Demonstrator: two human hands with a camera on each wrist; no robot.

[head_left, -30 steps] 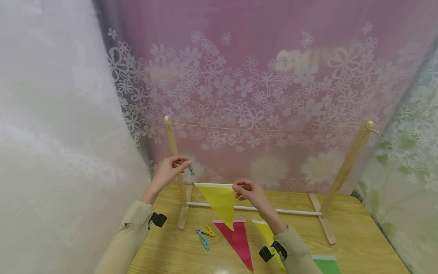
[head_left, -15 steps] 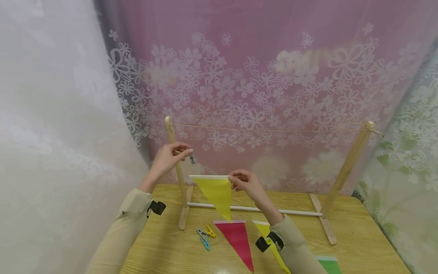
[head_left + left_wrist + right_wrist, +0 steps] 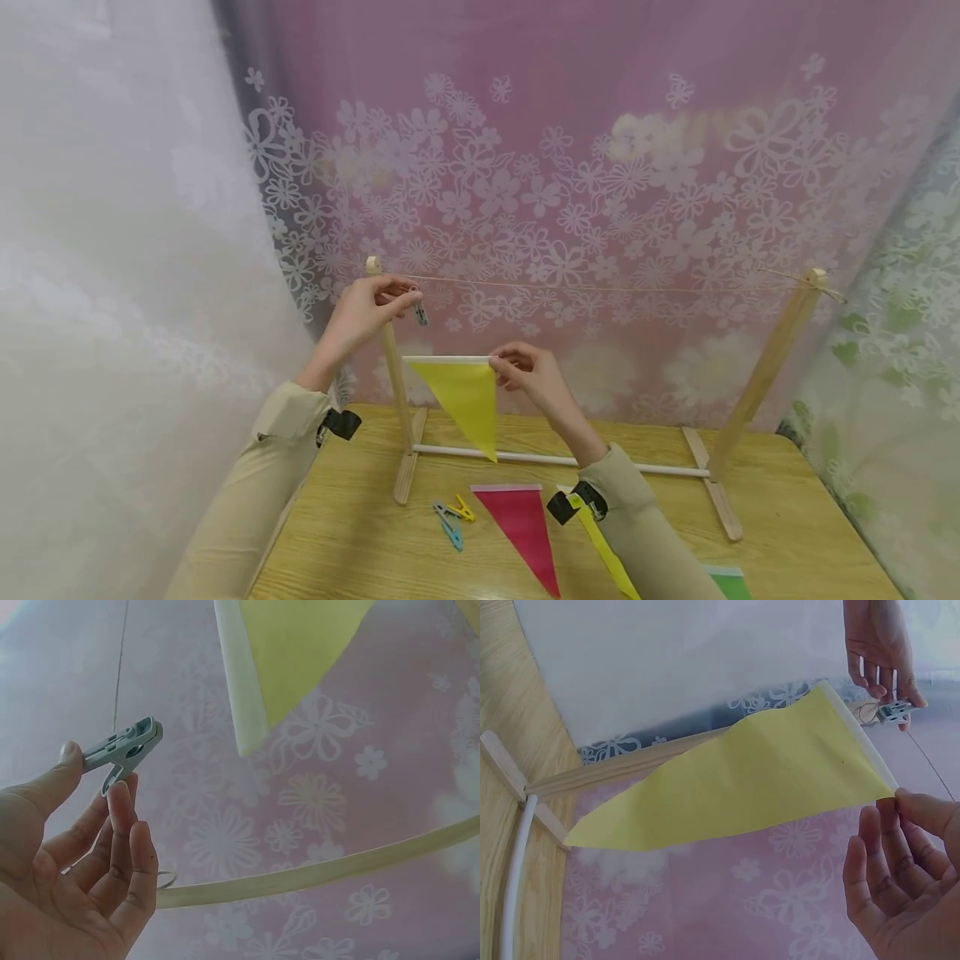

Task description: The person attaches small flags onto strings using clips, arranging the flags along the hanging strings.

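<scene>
My left hand (image 3: 369, 312) is up near the left post, just below the string (image 3: 525, 286). Between its thumb and fingertips it pinches the handles of a grey-blue clothespin (image 3: 124, 750), whose jaw end points away from the hand. My right hand (image 3: 534, 375) pinches the right top corner of a yellow pennant (image 3: 463, 396) by its white band. The pennant hangs point down, below the string and apart from it. In the right wrist view the clothespin (image 3: 897, 712) is close to the pennant's far end, not touching the band.
Wooden posts (image 3: 765, 375) hold the string, with a white rod (image 3: 525, 457) low between them. On the table (image 3: 360, 542) lie blue and yellow clothespins (image 3: 453, 529), a red pennant (image 3: 521, 525), another yellow pennant (image 3: 611, 558) and a green one (image 3: 727, 579). A flowered curtain (image 3: 570, 125) hangs behind.
Both hands have risen towards the string and shifted slightly left, carrying the clothespin and the yellow pennant. The things on the table have stayed put.
</scene>
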